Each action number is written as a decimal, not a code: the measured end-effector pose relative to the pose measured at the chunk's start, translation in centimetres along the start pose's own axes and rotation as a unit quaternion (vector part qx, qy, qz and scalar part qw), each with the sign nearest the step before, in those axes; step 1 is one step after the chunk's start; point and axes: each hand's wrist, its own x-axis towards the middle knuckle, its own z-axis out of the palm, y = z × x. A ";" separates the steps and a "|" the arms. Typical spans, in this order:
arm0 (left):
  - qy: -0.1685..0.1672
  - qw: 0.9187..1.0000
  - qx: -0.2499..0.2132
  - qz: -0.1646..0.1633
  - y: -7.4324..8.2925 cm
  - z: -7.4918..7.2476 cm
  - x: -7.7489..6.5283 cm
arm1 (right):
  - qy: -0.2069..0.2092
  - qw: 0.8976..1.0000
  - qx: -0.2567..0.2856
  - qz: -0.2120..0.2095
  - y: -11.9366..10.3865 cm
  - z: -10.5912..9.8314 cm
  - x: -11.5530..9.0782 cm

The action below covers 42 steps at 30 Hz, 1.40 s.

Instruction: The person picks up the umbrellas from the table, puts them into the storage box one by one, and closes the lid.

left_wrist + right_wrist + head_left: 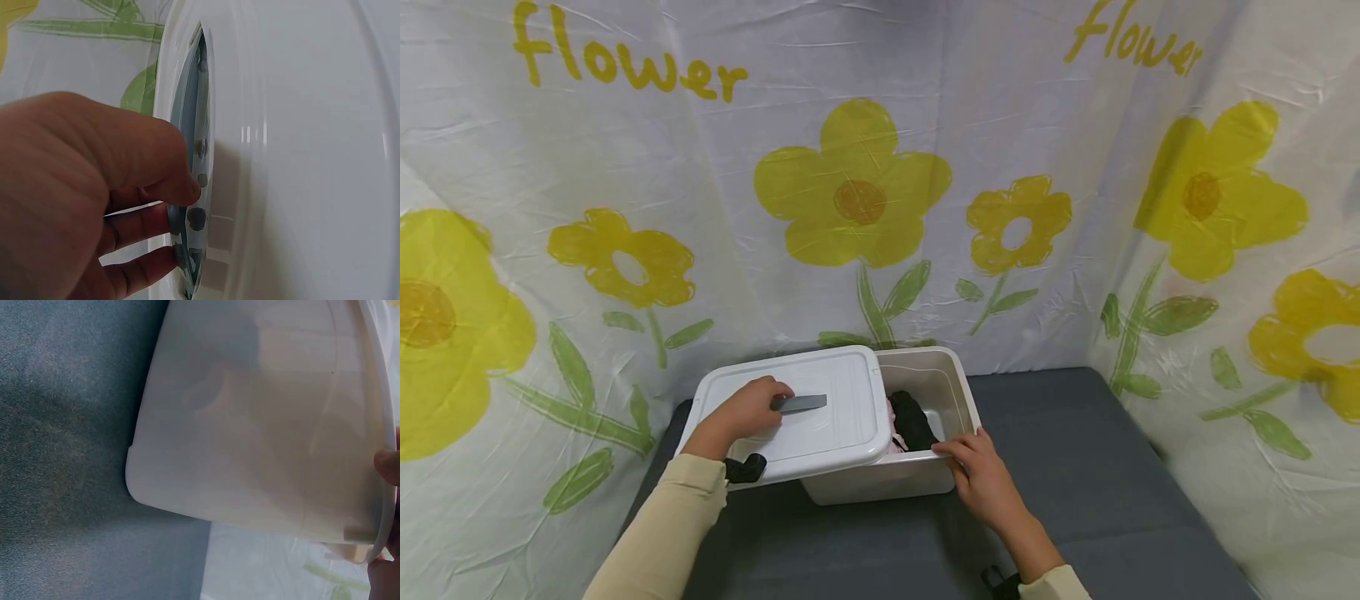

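Note:
A white lid lies askew over the left part of a whitish plastic storage box, its left end jutting past the box. My left hand pinches the grey handle on top of the lid; in the left wrist view the thumb and fingers close about this handle. At the box's front right corner my right hand grips the rim, thumb on the outer side in the right wrist view. Through the uncovered right part show a black cloth-like item and a bit of pink fabric.
The box stands on a dark grey padded surface, near its back edge. Behind and on both sides hangs a white curtain printed with yellow flowers. A black strap is on the left wrist.

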 end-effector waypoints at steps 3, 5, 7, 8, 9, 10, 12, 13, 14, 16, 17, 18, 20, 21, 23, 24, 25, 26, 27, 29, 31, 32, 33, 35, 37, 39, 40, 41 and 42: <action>0.000 1.000 0.001 0.006 0.3 0.1 0.2 | 0.004 1.000 0.000 -0.004 0.1 0.0 0.0; 0.000 1.000 0.002 0.010 0.4 0.2 0.3 | 0.007 1.000 0.002 -0.007 0.1 0.0 -0.1; 0.001 1.000 0.001 0.011 0.6 0.4 0.5 | 0.008 1.000 0.003 -0.008 0.1 0.0 -0.1; 0.001 1.000 0.002 0.014 0.7 0.4 0.6 | 0.008 1.000 0.003 -0.008 0.1 0.0 -0.1; 0.001 1.000 0.004 0.018 0.7 0.5 0.7 | 0.009 1.000 0.004 -0.008 0.1 0.0 -0.1; 0.001 1.000 0.003 0.018 0.8 0.5 0.8 | 0.008 1.000 0.004 -0.008 0.1 0.0 -0.1; 0.001 1.000 0.003 0.021 0.9 0.7 0.9 | 0.008 1.000 0.004 -0.007 0.1 0.0 -0.1; 0.000 1.000 0.004 0.021 1.0 0.7 1.0 | 0.008 1.000 0.004 -0.007 0.1 0.0 -0.1; 0.000 1.000 0.006 0.022 1.1 0.8 1.1 | 0.008 1.000 0.004 -0.006 0.1 0.0 -0.1; 0.002 1.000 0.005 0.021 1.2 0.9 1.3 | 0.008 1.000 0.002 -0.006 0.1 0.0 -0.1; 0.003 1.000 0.006 0.022 1.3 0.9 1.3 | 0.009 1.000 0.002 -0.005 0.2 0.0 -0.1; 0.002 1.000 0.006 0.022 1.4 0.9 1.4 | 0.009 1.000 0.002 -0.005 0.2 0.1 -0.1; 0.001 1.000 0.004 0.021 1.6 0.9 1.4 | 0.012 1.000 0.003 -0.006 0.2 0.1 -0.1; 0.000 1.000 0.003 0.020 1.7 0.9 1.4 | 0.014 1.000 0.005 -0.008 0.3 0.1 -0.1; -0.004 1.000 0.002 0.017 2.0 0.8 1.4 | 0.016 1.000 0.007 -0.014 0.3 0.2 -0.1; -0.006 1.000 0.000 0.017 2.2 0.8 1.4 | 0.018 1.000 0.008 -0.018 0.4 0.2 -0.1; -0.007 1.000 0.001 0.018 2.3 0.7 1.4 | 0.019 1.000 0.009 -0.022 0.4 0.2 -0.1; -0.009 1.000 0.001 0.018 2.4 0.7 1.4 | 0.020 0.999 0.009 -0.025 0.5 0.2 -0.1; -0.011 1.000 0.002 0.021 2.4 0.7 1.4 | 0.021 0.999 0.010 -0.027 0.5 0.2 -0.1; -0.013 1.000 0.002 0.024 2.6 0.7 1.5 | 0.021 0.999 0.010 -0.030 0.5 0.2 0.0; -0.014 1.000 0.003 0.027 2.6 0.7 1.7 | 0.022 0.999 0.009 -0.030 0.5 0.2 0.0; -0.015 0.999 0.002 0.028 2.7 0.8 1.7 | 0.021 0.999 0.009 -0.030 0.5 0.2 0.0; -0.015 0.999 0.003 0.030 2.7 0.9 1.8 | 0.021 0.999 0.009 -0.030 0.5 0.2 0.0; -0.014 0.999 0.001 0.030 2.8 0.9 2.0 | 0.020 0.999 0.007 -0.029 0.4 0.2 -0.1; -0.014 0.999 -0.001 0.030 2.9 1.0 2.1 | 0.019 0.999 0.007 -0.028 0.4 0.1 -0.1; -0.013 0.999 -0.001 0.032 3.0 1.1 2.3 | 0.018 0.999 0.008 -0.028 0.4 0.1 -0.1; -0.013 0.999 -0.001 0.033 3.0 1.2 2.3 | 0.018 0.999 0.008 -0.027 0.3 0.1 -0.1; -0.012 0.999 0.000 0.035 3.1 1.2 2.4 | 0.017 0.999 0.009 -0.026 0.3 0.1 -0.1; -0.013 0.999 0.001 0.036 3.1 1.3 2.5 | 0.017 0.999 0.009 -0.026 0.3 0.1 -0.1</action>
